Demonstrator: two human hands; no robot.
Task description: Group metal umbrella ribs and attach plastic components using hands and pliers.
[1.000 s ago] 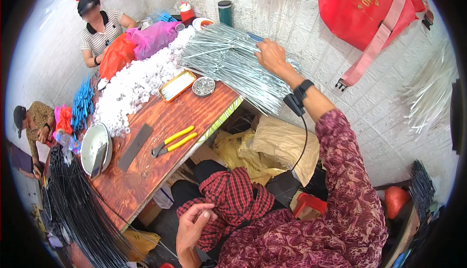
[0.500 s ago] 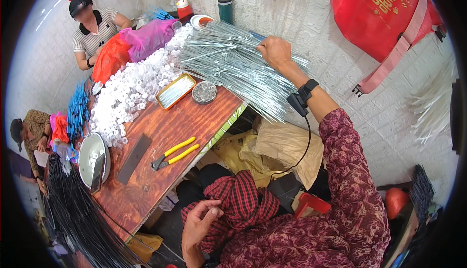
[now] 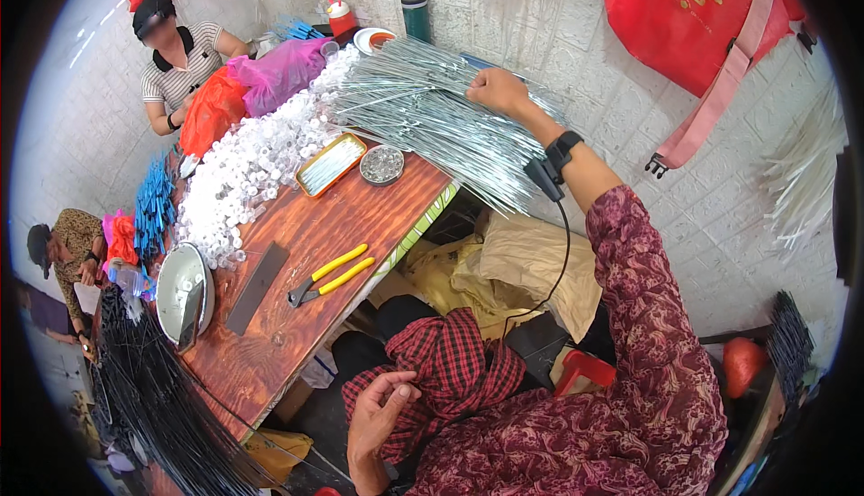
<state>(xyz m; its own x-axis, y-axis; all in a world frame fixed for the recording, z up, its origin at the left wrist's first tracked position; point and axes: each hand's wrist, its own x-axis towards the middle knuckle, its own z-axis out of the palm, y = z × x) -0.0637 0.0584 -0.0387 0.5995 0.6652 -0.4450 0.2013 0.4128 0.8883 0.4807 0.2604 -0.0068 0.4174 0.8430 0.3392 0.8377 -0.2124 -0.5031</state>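
Note:
My right hand (image 3: 498, 91) is stretched out over the far right of the table, its fingers closed. Whether a wire is pinched in them is hidden. Beneath and beside it lies a large heap of thin silvery metal wires (image 3: 432, 104), with ends jutting past the table edge. Low over my lap, my left hand (image 3: 382, 410) is held with loosely bent fingers, the thumb apart from them. Nothing visible is in it. A red-and-black checked cloth (image 3: 454, 352) covers my lap behind that hand.
On the wooden table (image 3: 261, 365) are yellow-handled pliers (image 3: 328, 278), a dark flat bar (image 3: 256, 287), a bowl (image 3: 205, 316), a tray of short rods (image 3: 330, 165), a round tin (image 3: 382, 165) and heaped white plastic pieces (image 3: 243, 167). Black strands (image 3: 171, 406) lie left. Two people sit across.
My right hand has shifted slightly left over the wires, and its fingers are curled in more. My left hand stays at my lap. The view has tilted slightly.

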